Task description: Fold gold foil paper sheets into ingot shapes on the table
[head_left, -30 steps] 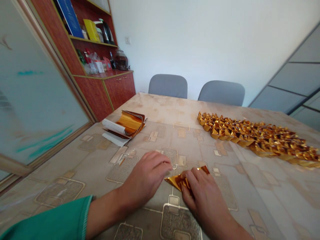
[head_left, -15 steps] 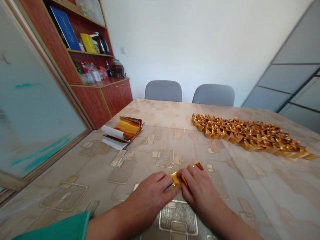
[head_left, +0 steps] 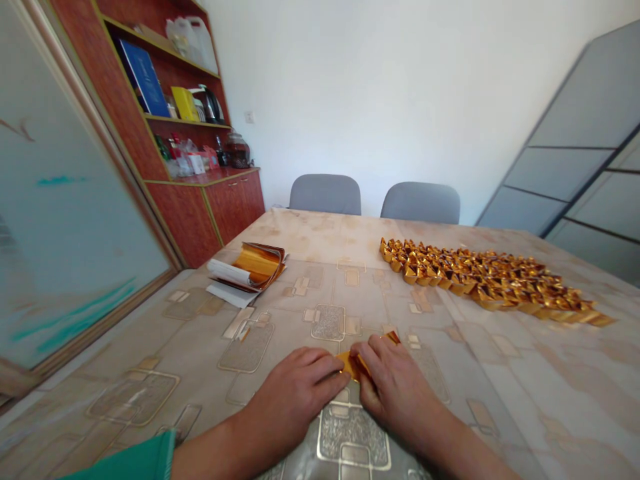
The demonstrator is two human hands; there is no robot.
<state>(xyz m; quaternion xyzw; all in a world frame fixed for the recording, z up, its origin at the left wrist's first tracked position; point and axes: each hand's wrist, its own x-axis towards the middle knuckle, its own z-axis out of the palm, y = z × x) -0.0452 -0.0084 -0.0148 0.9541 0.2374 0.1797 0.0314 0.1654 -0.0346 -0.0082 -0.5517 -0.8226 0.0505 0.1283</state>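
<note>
A small folded piece of gold paper (head_left: 352, 366) is held between my two hands, low over the table's near middle. My left hand (head_left: 299, 390) pinches its left end between thumb and fingers. Around its right part my right hand (head_left: 393, 380) is closed, and a gold corner sticks out above the knuckles. The fingertips of both hands are a short way apart. Farther off at the left lies a curled stack of gold and white paper sheets (head_left: 260, 264). Several folded gold paper pieces (head_left: 480, 277) stand in close rows at the right.
A patterned cover lies over the table (head_left: 320, 240). Two grey chairs (head_left: 325, 194) stand at its far side. A red cabinet (head_left: 203, 207) with shelves of household things is at the back left, beside a frosted glass door (head_left: 75, 187).
The view has tilted up slightly, so the far objects sit lower in the picture. Both hands keep hold of the gold paper, with a little more of it showing between them.
</note>
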